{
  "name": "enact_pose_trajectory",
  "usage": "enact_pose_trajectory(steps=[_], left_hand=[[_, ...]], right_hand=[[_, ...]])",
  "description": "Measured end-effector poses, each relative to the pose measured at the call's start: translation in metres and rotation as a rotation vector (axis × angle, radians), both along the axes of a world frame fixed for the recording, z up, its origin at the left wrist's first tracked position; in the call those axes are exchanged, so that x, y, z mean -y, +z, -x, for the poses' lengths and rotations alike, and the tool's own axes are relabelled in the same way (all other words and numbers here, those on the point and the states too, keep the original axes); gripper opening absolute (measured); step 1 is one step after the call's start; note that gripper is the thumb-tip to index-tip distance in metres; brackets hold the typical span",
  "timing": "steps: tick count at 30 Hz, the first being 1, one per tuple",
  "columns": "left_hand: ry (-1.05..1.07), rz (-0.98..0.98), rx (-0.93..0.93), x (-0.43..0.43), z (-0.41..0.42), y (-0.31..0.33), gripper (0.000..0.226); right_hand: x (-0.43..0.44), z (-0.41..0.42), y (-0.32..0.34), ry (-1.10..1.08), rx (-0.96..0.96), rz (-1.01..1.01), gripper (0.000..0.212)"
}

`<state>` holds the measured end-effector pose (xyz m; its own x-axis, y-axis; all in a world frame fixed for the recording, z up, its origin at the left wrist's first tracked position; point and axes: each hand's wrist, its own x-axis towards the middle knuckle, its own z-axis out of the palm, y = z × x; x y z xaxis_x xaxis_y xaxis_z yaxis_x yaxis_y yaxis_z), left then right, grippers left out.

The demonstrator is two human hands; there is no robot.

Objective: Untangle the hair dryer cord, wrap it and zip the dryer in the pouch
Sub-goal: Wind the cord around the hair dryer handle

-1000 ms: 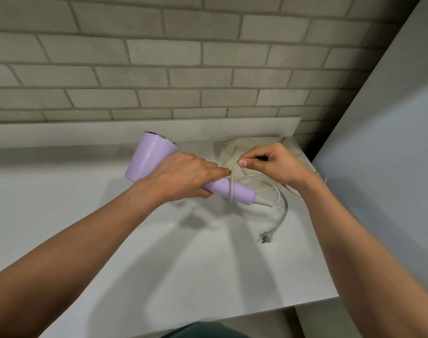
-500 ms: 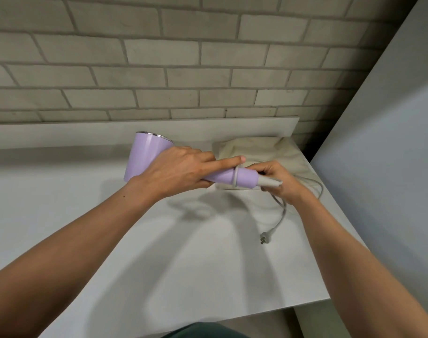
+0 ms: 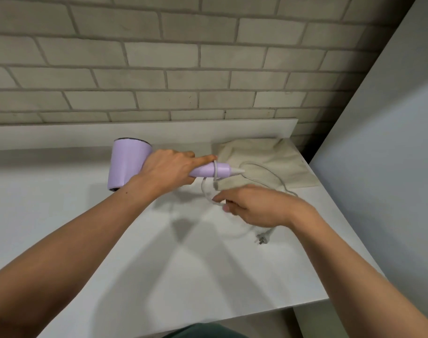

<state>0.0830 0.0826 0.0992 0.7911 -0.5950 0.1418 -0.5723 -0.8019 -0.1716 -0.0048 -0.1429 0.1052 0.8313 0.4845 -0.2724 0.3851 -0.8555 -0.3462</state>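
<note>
The right hand (image 3: pixel 259 207), moved from the handle tip to below it, pinches the cord (image 3: pixel 204 190) to start a second turn, while the left hand (image 3: pixel 167 170) grips the dryer (image 3: pixel 128 164) above the counter (image 3: pixel 183 276) (forefinger pinning the first turn), so wrapping is under way.

Light is soft, even and moderately bright, falling from above. Faint, overlapping grey shadows with blurred edges fan across the white surface (image 3: pixel 61 215). The brick wall (image 3: pixel 159 57) shows bowed courses from wide-angle distortion, and its far-right corner goes dark. The right hand (image 3: pixel 259 208) and the cord (image 3: pixel 269 170) look slightly smeared by motion.
</note>
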Motion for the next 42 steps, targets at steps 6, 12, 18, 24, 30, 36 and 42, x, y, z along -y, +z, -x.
enact_pose_trajectory(steps=[6, 12, 18, 24, 30, 36, 42], left_hand=[[-0.114, -0.052, -0.046, 0.008, 0.014, 0.002, 0.059], [-0.156, -0.041, -0.018, 0.011, 0.021, 0.009, 0.055], [-0.157, -0.009, 0.016, 0.004, 0.019, -0.002, 0.057], [-0.126, 0.004, 0.080, 0.002, 0.019, -0.006, 0.046], [-0.283, 0.126, 0.080, -0.002, 0.018, -0.013, 0.058], [-0.281, 0.089, 0.099, -0.004, 0.014, -0.014, 0.025], [-0.178, -0.003, 0.024, 0.002, 0.017, -0.007, 0.030]], right_hand=[[0.014, -0.026, 0.042, -0.075, 0.570, 0.082, 0.027], [0.022, -0.045, 0.017, -0.147, 0.669, 0.018, 0.030], [0.024, -0.052, -0.004, -0.106, 0.775, 0.043, 0.020], [0.006, -0.053, 0.001, -0.156, 0.377, -0.124, 0.023], [0.001, -0.048, 0.005, -0.288, 0.145, -0.343, 0.021], [0.005, -0.040, 0.021, -0.235, -0.227, -0.300, 0.047], [-0.016, -0.029, 0.014, -0.188, -0.033, 0.000, 0.060]])
